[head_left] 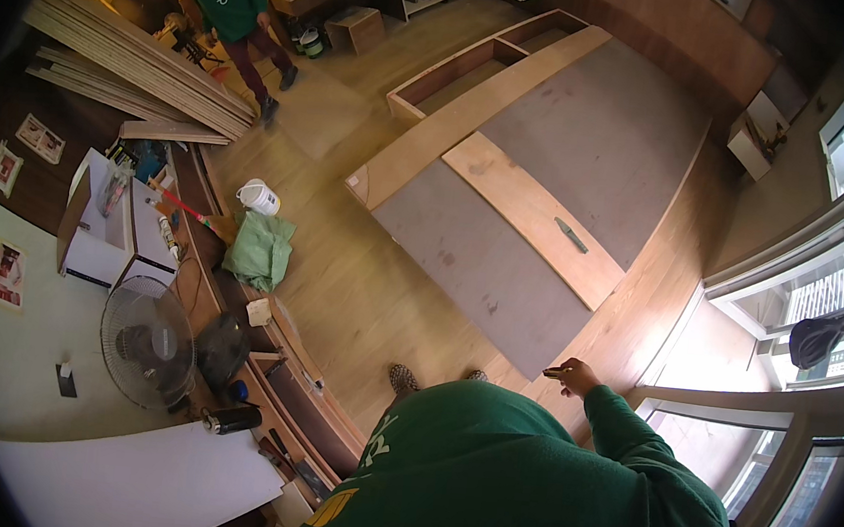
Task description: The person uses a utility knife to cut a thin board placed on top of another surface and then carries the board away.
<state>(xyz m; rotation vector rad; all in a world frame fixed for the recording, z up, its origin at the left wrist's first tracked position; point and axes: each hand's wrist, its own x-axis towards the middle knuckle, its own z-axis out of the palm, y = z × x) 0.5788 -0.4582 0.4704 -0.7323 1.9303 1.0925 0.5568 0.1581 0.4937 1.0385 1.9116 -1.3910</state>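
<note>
My right hand, in a green sleeve, is raised in front of me at the near corner of a large grey-brown panel. Its fingers are closed around a small dark thing, too small to name. A light wooden board lies across the panel. On that board rests a slim grey-green tool, apart from my hand; its kind is unclear. My left hand does not show.
A long plank edges the panel, with open wooden frames beyond. At left are a fan, a workbench, a white bucket, a green bag and stacked boards. A person stands far left. Windows line the right.
</note>
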